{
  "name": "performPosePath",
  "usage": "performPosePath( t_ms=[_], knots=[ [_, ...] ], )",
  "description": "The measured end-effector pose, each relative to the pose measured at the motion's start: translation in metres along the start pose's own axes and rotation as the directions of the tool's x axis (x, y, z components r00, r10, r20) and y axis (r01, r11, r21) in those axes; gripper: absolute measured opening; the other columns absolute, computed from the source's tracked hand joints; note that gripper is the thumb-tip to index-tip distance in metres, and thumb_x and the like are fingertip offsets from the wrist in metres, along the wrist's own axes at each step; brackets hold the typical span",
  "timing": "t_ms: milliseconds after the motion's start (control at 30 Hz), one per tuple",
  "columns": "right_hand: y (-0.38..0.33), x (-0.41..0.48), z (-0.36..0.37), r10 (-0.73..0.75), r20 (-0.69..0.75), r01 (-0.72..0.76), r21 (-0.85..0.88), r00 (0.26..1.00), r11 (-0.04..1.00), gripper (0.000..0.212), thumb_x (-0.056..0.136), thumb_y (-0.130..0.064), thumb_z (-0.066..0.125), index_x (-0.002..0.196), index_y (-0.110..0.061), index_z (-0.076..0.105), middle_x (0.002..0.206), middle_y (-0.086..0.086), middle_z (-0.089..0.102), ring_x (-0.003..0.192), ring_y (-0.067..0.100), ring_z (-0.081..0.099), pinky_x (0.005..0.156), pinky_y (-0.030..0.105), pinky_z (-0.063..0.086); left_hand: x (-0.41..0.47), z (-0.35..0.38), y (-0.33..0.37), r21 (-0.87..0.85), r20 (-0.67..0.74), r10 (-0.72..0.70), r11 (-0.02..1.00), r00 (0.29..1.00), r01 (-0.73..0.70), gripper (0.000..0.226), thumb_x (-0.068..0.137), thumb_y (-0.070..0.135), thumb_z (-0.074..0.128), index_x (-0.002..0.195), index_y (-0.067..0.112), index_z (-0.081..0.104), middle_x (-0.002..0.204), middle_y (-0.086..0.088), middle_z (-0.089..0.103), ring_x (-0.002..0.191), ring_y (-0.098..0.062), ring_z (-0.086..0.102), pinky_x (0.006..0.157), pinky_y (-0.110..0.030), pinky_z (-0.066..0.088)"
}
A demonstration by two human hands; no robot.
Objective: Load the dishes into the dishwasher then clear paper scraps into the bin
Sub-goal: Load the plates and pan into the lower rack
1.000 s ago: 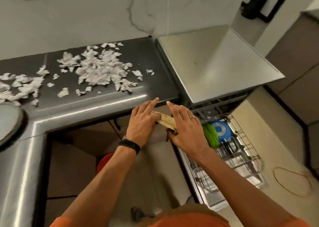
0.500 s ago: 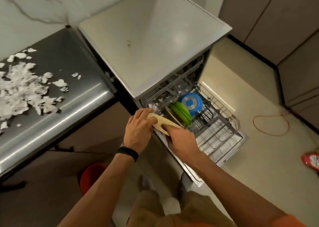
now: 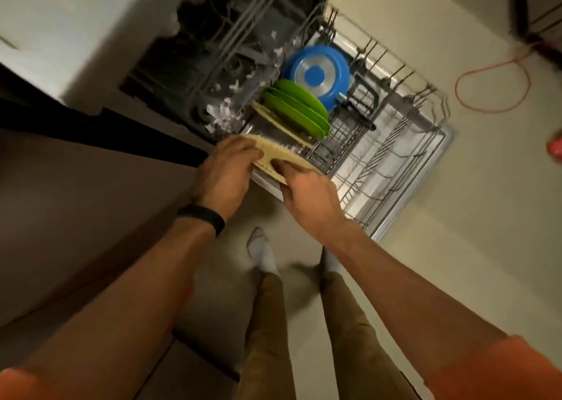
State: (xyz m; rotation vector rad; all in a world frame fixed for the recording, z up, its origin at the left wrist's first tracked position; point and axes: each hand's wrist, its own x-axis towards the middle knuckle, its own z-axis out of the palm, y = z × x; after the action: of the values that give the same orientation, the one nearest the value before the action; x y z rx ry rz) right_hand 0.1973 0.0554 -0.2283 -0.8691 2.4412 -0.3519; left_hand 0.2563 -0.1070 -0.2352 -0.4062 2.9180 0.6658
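Note:
A beige plate (image 3: 281, 158) hangs over the near corner of the pulled-out dishwasher rack (image 3: 404, 156). My left hand (image 3: 226, 171) grips its left edge and my right hand (image 3: 307, 194) grips its near edge. In the rack stand another beige plate (image 3: 276, 123), green plates (image 3: 296, 109) and a blue bowl (image 3: 316, 74), all on edge. White paper scraps (image 3: 223, 115) lie at the dishwasher's opening.
The open dishwasher (image 3: 219, 50) fills the top middle, with its white top (image 3: 76, 25) at the upper left. A dark cabinet front (image 3: 76, 186) is on the left. An orange cord (image 3: 492, 86) and a red object (image 3: 555, 147) lie on the floor at right. My feet stand below.
The view has swung down from the counter to the dishwasher. Both hands have carried the beige plate lower and closer to the rack, just in front of the plates standing there.

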Motion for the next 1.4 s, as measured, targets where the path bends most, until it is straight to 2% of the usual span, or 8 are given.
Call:
performPosePath(
  t_ms=[167,400,600,767,1000,1267,1400],
  knots=[
    [0.023,0.039,0.061,0.007,-0.056,-0.008,-0.017,0.998,1.0,0.053,0.101,-0.02,0.055,0.153,-0.028,0.046,0.139,-0.003,0.063,0.1,0.031,0.07,0.078,0.04,0.058,0.022,0.055,-0.037,0.027,0.024,0.002,1.0,1.0,-0.002,0.033,0.094,-0.004,0.057,0.123,0.006,0.071,0.135,-0.013,0.063,0.135,-0.031,0.046,0.111,-0.037,0.036],
    [0.049,0.072,0.11,0.009,-0.133,-0.009,0.002,0.991,1.0,0.059,0.095,-0.015,0.059,0.152,-0.025,0.047,0.149,-0.002,0.057,0.116,0.033,0.066,0.086,0.048,0.059,0.045,0.099,-0.059,0.019,-0.004,0.053,0.998,0.999,-0.053,0.032,0.092,-0.007,0.059,0.119,0.003,0.071,0.127,-0.013,0.065,0.128,-0.033,0.051,0.101,-0.042,0.048],
    [0.06,0.087,0.121,0.016,-0.153,-0.013,0.019,0.988,1.0,0.065,0.091,-0.006,0.059,0.153,-0.024,0.047,0.152,0.0,0.054,0.124,0.035,0.062,0.093,0.052,0.056,0.062,0.116,-0.068,0.059,-0.004,0.062,0.996,0.998,-0.062,0.033,0.095,-0.004,0.055,0.121,0.009,0.07,0.129,-0.008,0.063,0.13,-0.029,0.048,0.103,-0.037,0.046],
    [0.06,0.096,0.124,0.023,-0.169,-0.015,0.049,0.985,0.999,0.066,0.092,-0.002,0.058,0.152,-0.026,0.047,0.149,-0.001,0.056,0.12,0.034,0.064,0.09,0.05,0.058,0.069,0.122,-0.073,0.073,-0.024,0.073,0.995,0.997,-0.071,0.032,0.095,-0.005,0.054,0.12,0.007,0.07,0.128,-0.009,0.064,0.133,-0.028,0.047,0.105,-0.035,0.043],
    [0.058,0.109,0.119,0.015,-0.171,-0.001,0.08,0.985,0.997,0.06,0.097,-0.009,0.061,0.152,-0.028,0.047,0.14,0.001,0.064,0.113,0.035,0.068,0.093,0.051,0.057,0.08,0.124,-0.079,0.072,-0.039,0.072,0.995,0.997,-0.069,0.03,0.095,-0.004,0.053,0.118,0.007,0.07,0.128,-0.009,0.063,0.13,-0.027,0.049,0.105,-0.036,0.045],
    [0.056,0.116,0.119,0.053,-0.19,-0.03,0.122,0.98,0.992,0.056,0.1,-0.012,0.058,0.153,-0.027,0.047,0.132,0.004,0.069,0.104,0.034,0.071,0.091,0.046,0.057,0.093,0.127,-0.083,0.069,-0.045,0.096,0.993,0.994,-0.093,0.034,0.096,0.007,0.041,0.117,0.012,0.068,0.129,-0.004,0.061,0.129,-0.022,0.047,0.103,-0.036,0.045],
    [0.054,0.126,0.12,0.085,-0.151,-0.072,0.087,0.985,0.994,0.051,0.101,-0.013,0.055,0.149,-0.03,0.05,0.112,0.008,0.074,0.094,0.036,0.07,0.086,0.05,0.058,0.101,0.13,-0.089,0.087,-0.055,0.099,0.992,0.994,-0.094,0.036,0.096,0.01,0.038,0.115,0.013,0.068,0.124,-0.004,0.063,0.122,-0.022,0.053,0.097,-0.039,0.05]
  ],
)
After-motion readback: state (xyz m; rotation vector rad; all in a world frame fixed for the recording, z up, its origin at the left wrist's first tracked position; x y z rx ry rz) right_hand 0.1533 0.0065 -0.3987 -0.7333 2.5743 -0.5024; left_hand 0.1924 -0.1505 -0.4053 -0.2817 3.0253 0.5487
